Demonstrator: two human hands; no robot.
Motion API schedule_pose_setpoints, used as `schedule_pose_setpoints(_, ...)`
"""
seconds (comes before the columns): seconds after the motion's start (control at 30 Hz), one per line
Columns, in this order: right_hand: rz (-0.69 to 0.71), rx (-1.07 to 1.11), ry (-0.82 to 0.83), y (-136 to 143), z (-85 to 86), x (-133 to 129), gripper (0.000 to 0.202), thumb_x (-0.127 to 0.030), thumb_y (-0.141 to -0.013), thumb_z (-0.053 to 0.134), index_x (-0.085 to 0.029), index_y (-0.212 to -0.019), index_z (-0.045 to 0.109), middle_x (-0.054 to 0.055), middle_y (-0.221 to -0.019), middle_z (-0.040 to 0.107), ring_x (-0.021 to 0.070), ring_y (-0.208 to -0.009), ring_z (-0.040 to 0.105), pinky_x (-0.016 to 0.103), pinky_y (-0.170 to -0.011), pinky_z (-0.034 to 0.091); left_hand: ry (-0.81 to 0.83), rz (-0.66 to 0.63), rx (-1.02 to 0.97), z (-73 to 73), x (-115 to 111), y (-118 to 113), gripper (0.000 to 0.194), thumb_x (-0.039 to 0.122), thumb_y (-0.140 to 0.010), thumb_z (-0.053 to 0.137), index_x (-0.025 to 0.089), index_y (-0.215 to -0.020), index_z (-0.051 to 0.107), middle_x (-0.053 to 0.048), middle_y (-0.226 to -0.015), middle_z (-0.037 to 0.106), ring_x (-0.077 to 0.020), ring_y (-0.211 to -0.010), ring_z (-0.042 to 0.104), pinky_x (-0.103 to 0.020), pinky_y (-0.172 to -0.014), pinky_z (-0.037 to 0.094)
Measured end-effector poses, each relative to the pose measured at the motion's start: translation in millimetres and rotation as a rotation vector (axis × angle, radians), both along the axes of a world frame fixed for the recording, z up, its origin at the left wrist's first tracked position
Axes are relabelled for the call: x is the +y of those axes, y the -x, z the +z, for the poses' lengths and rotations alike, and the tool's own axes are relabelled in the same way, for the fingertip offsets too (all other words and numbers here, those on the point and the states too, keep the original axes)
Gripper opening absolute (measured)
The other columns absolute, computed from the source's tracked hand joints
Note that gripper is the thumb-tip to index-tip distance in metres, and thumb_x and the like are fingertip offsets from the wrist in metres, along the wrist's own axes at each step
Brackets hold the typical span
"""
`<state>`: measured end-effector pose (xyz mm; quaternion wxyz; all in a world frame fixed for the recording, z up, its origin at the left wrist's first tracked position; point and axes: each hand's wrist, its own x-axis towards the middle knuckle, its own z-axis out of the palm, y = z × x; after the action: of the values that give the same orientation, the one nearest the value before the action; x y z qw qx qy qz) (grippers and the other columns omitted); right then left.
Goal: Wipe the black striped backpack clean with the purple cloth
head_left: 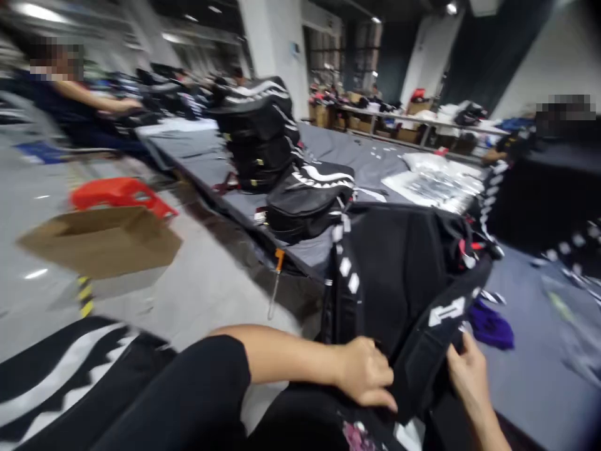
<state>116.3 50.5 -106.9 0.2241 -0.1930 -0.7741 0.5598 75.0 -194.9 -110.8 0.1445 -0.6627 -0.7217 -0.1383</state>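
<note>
A black backpack [380, 250] with white-patterned shoulder straps leans on the table's near edge, its strap side towards me. My left hand [369, 373] is closed in a fist at the lower part of the backpack, gripping its black fabric; the exact part is hidden. On the other side, my right hand [469, 363] pinches the edge of the shoulder strap [446, 313], which bears a white arrow-like print. Just beyond my right hand lies a purple cloth item [491, 324].
Several black backpacks [263, 138] are stacked on the grey table [323, 141], with one backpack [310, 200] in front. Clear plastic bags [436, 181] lie behind. An orange-handled tool [278, 260] hangs at the edge. A cardboard box [103, 241] stands left; co-workers sit on both sides.
</note>
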Motion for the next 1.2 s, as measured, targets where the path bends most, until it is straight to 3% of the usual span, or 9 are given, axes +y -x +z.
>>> schedule_pose_setpoints(0.13,0.166,0.022,0.017,-17,17.3,-25,0.042,-0.039,-0.076,0.066,-0.017,-0.112,0.067,0.011,-0.112,0.07,0.0266,-0.101,0.065,0.04,-0.092,0.052,-0.242,0.041,0.164,86.7,36,63,0.031,0.042,-0.095,0.045,0.017,-0.088,0.062,-0.009,-0.111,0.065,-0.0228,-0.1,0.057,-0.036,-0.079,0.039)
schedule_pose_setpoints(0.2,0.19,0.002,0.019,-17,16.7,-27,0.043,-0.036,-0.08,0.063,-0.017,-0.118,0.065,0.011,-0.117,0.069,0.0269,-0.106,0.064,0.043,-0.097,0.049,-0.25,0.023,0.253,109.6,60,91,0.032,0.041,-0.097,0.042,0.016,-0.086,0.06,-0.008,-0.105,0.065,-0.0233,-0.103,0.055,-0.038,-0.086,0.036)
schedule_pose_setpoints(0.43,0.136,-0.029,0.083,-7,0.1,-16,0.047,-0.034,-0.082,0.061,-0.018,-0.126,0.06,0.01,-0.126,0.064,0.0281,-0.119,0.058,0.047,-0.107,0.041,0.084,-0.021,0.265,111.0,113,137,0.055,0.059,-0.096,0.032,0.015,-0.083,0.062,-0.009,-0.079,0.064,-0.0206,-0.072,0.056,-0.037,-0.07,0.034)
schedule_pose_setpoints(0.6,0.123,-0.042,0.084,1,0.6,-19,0.044,-0.033,-0.084,0.057,-0.018,-0.125,0.061,0.009,-0.123,0.066,0.0276,-0.116,0.059,0.046,-0.105,0.042,0.076,0.098,0.256,145.1,89,189,0.065,0.068,-0.093,0.024,0.018,-0.074,0.061,-0.006,-0.073,0.063,-0.0203,-0.077,0.053,-0.047,-0.089,0.037)
schedule_pose_setpoints(0.7,0.127,-0.025,0.086,-8,1.8,-23,0.043,-0.035,-0.086,0.056,-0.02,-0.126,0.06,0.007,-0.125,0.065,0.0265,-0.119,0.058,0.044,-0.106,0.042,0.05,0.172,0.204,161.2,77,205,0.067,0.07,-0.092,0.018,0.018,-0.079,0.058,-0.002,-0.074,0.059,-0.0173,-0.083,0.05,-0.053,-0.108,0.026)
schedule_pose_setpoints(0.8,0.08,-0.046,0.115,-31,-4.0,-23,0.042,-0.037,-0.087,0.056,-0.021,-0.125,0.06,0.007,-0.127,0.064,0.0256,-0.117,0.059,0.043,-0.105,0.043,0.026,0.165,0.142,152.8,96,190,0.067,0.071,-0.092,0.018,0.018,-0.08,0.058,-0.001,-0.077,0.057,-0.0189,-0.091,0.051,-0.053,-0.112,0.021)
schedule_pose_setpoints(0.97,-0.094,-0.119,0.038,-68,-14.5,-14,0.04,-0.034,-0.089,0.052,-0.017,-0.125,0.058,0.012,-0.124,0.064,0.027,-0.115,0.059,0.047,-0.104,0.043,0.005,-0.071,0.243,108.3,158,149,0.051,0.056,-0.097,0.029,0.02,-0.083,0.061,-0.005,-0.086,0.062,-0.0226,-0.098,0.053,-0.047,-0.106,0.03)
schedule_pose_setpoints(1.1,-0.267,0.051,-0.406,-58,0.1,-18,0.05,-0.023,-0.091,0.047,-0.021,-0.141,0.044,0.014,-0.138,0.053,0.028,-0.127,0.05,0.051,-0.107,0.039,-0.015,-0.068,0.273,86.7,168,152,0.042,0.043,-0.098,0.033,0.018,-0.08,0.061,-0.005,-0.084,0.062,-0.0212,-0.092,0.054,-0.046,-0.102,0.035)
schedule_pose_setpoints(1.2,-0.085,0.112,-0.749,-30,12.1,-27,0.05,-0.019,-0.091,0.05,-0.028,-0.14,0.046,0.01,-0.149,0.043,0.03,-0.139,0.036,0.058,-0.113,0.025,-0.084,-0.034,0.269,88.9,148,155,0.035,0.038,-0.096,0.037,0.019,-0.076,0.058,-0.004,-0.081,0.06,-0.0204,-0.09,0.053,-0.046,-0.101,0.037)
